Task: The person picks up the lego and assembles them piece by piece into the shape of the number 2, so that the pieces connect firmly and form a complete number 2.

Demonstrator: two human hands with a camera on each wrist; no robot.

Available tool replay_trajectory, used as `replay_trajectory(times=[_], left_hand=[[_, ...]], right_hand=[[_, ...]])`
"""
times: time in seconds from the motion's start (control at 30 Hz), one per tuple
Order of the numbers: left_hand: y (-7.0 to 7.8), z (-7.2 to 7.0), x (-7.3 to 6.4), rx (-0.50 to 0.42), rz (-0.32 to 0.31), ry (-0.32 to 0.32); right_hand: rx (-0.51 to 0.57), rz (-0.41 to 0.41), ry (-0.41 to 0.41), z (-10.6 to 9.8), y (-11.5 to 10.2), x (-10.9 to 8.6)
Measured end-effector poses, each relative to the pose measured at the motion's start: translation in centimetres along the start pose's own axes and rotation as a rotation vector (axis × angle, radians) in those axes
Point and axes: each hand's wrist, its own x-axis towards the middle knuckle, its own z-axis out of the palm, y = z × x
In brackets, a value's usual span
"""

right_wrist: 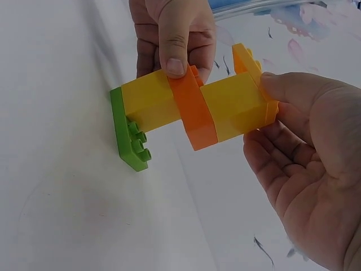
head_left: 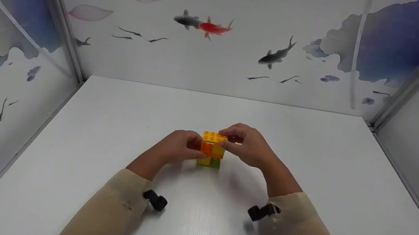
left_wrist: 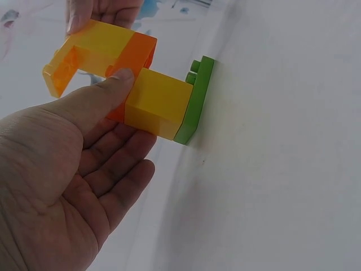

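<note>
A small tower of toy building blocks (head_left: 211,149) stands on the table between both hands. Its base is a green studded plate (left_wrist: 196,101), carrying a yellow block (left_wrist: 159,99) at one end. Above come an orange plate (right_wrist: 194,113), a second yellow block (right_wrist: 237,109) and a yellow-orange top plate (right_wrist: 246,61) that overhangs to one side. My left hand (head_left: 181,146) pinches the tower at the orange plate, thumb on its near side. From the other side, my right hand (head_left: 250,147) grips the top plate and upper yellow block between thumb and fingers.
The white table (head_left: 118,107) is bounded by a back wall (head_left: 217,68) and side walls painted with fish and petals. Black wrist straps (head_left: 156,200) show at both beige sleeves (head_left: 111,207).
</note>
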Motion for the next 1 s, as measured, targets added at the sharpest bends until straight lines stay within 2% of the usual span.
replay_trajectory(times=[0.5, 0.83, 1.0], left_hand=[[0.1, -0.1, 0.0, 0.005, -0.013, -0.012], [0.2, 0.0, 0.2, 0.006, -0.035, -0.019], [0.3, -0.1, 0.1, -0.001, -0.046, -0.014]], right_hand=[[-0.001, -0.024, 0.015, 0.0, 0.1, -0.2], [0.048, -0.015, 0.038, -0.8, 0.7, -0.4], [0.066, 0.023, 0.032, -1.2, 1.6, -0.6]])
